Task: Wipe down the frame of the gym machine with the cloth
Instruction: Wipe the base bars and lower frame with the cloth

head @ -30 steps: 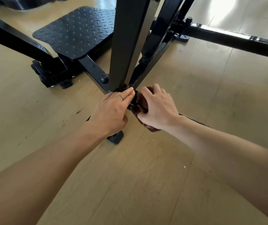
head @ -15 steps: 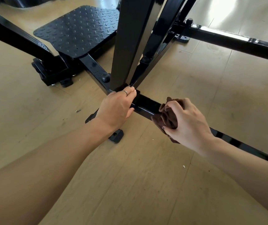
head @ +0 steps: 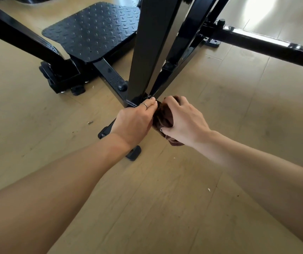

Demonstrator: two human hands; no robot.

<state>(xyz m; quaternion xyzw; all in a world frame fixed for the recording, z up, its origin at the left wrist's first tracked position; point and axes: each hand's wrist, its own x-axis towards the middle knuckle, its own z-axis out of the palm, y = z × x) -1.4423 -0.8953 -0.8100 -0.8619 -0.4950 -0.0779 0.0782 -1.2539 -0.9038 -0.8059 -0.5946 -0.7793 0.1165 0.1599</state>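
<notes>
Head view, at the foot of the black steel gym-machine frame. My right hand curls its fingers around a bunched dark-brown cloth, holding it against the low frame bar just beside the upright post's base. My left hand, a ring on one finger, rests on the same joint with fingers extended and touching the metal, gripping nothing. A black diamond-textured footplate lies beyond on the pale wooden plank floor.
</notes>
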